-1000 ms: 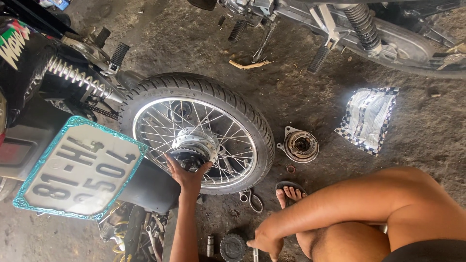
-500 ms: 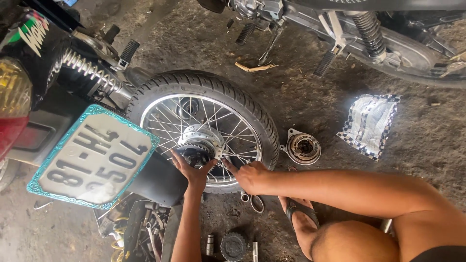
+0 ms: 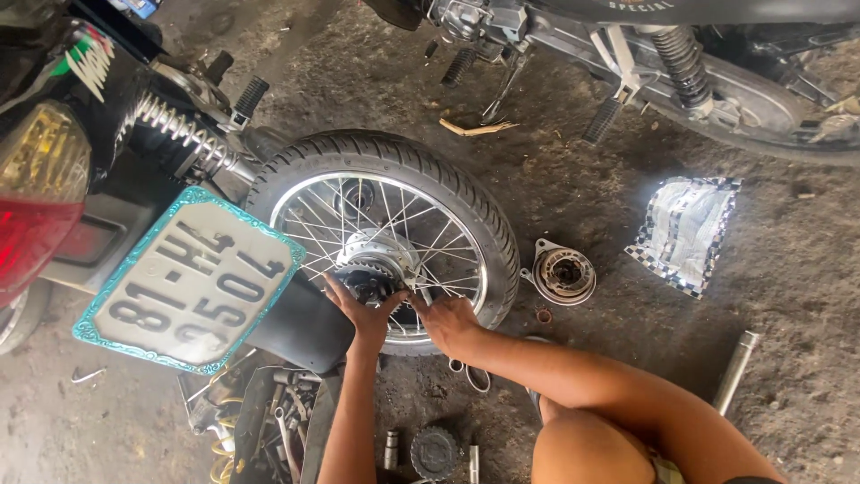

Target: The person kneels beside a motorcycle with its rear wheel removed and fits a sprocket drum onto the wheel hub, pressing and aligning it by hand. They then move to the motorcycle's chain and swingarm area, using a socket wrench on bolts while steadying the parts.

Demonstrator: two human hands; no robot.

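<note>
A spoked motorcycle wheel [image 3: 466,202] with a black tyre lies flat on the dirty concrete floor. Its metal hub [image 3: 381,260] sits in the middle. My left hand [image 3: 358,309] cups the near side of the hub with the fingers spread against it. My right hand [image 3: 445,321] reaches in beside it, fingertips on the spokes next to the hub. Whether either hand holds a small part, I cannot tell.
A round brake drum plate [image 3: 562,272] lies right of the wheel, a checkered cloth [image 3: 685,231] beyond it. A motorcycle's rear with number plate [image 3: 184,282] overhangs at left, another motorcycle [image 3: 681,54] stands at the top. Tools [image 3: 269,421] and a metal tube [image 3: 736,369] lie near me.
My right hand rose from near my knee to the wheel and now touches the spokes beside the hub. My left hand stayed on the hub. The view shifted closer.
</note>
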